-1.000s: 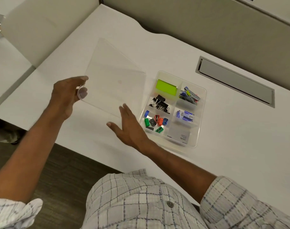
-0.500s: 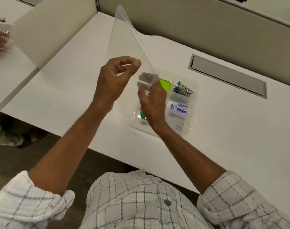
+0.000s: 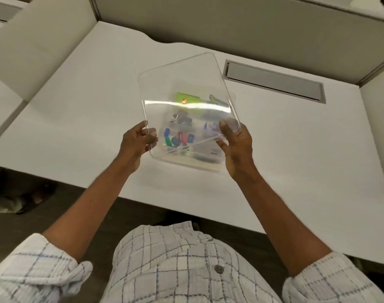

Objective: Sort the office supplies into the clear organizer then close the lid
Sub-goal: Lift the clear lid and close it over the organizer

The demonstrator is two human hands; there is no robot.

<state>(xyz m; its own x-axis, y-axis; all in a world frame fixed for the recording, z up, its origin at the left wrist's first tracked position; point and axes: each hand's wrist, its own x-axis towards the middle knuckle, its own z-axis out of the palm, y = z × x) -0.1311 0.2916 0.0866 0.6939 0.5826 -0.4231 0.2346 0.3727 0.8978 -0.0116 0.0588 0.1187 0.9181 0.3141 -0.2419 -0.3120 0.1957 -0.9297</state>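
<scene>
Half a second ago the lid (image 3: 187,88) stood nearly on edge, pinched near one corner by both hands; now it lies close to flat, held over the organizer (image 3: 208,159).

Nearest, at 6 o'clock, a checked shirt (image 3: 186,265) fills the bottom of the view, with rolled sleeves at 7 and 5 o'clock. Both forearms reach up toward the centre. The left hand (image 3: 135,142) grips the lid's near left corner, thumb on top, fingers curled beneath. The right hand (image 3: 236,145) clasps the near right corner, thumb over the top face, fingers wrapped under the edge.

Through the lid, blurred by glare, the organizer sits on the desk (image 3: 81,119) just below the centre, its near edge showing past the lid's rim. Inside, coloured clips (image 3: 179,137) lie nearest, black clips (image 3: 182,120) beyond them, and a green pad (image 3: 187,97) farthest. Whether the lid touches the organizer anywhere cannot be told.

Farther off, at 2 o'clock, a grey slot (image 3: 274,80) is set into the desk. Partition walls (image 3: 230,25) close the view at 12 o'clock.
</scene>
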